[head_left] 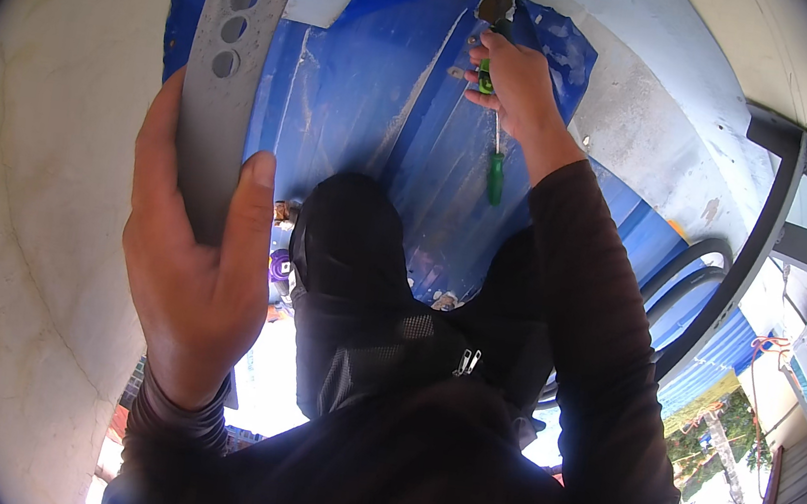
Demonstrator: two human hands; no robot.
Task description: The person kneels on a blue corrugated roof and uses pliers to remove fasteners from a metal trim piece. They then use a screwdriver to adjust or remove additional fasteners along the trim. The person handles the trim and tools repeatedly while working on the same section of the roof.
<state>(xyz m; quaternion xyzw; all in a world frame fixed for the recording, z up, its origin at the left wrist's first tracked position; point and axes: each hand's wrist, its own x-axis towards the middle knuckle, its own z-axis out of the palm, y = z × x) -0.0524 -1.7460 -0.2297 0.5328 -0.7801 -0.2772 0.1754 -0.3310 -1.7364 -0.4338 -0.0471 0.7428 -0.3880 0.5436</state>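
My left hand (196, 262) is wrapped around the edges of a long grey metal bar (213, 118), which has three round holes near its upper part. The thumb lies on the right edge, the fingers on the left. Farther up, my right hand (520, 85) is closed around a green-and-black handled tool (487, 76), mostly covered by my fingers. Its kind cannot be made out. Just below that hand, a screwdriver (495, 178) with a green handle lies on the blue corrugated metal sheet (362, 96), its thin shaft pointing up toward my palm.
A ragged hole (495, 3) breaks the sheet's far end. A pale wall (36, 207) rises close on the left. Dark curved tubing (688, 277) and a grey metal frame (763, 236) stand on the right. A purple object (279, 265) sits beside my left knee.
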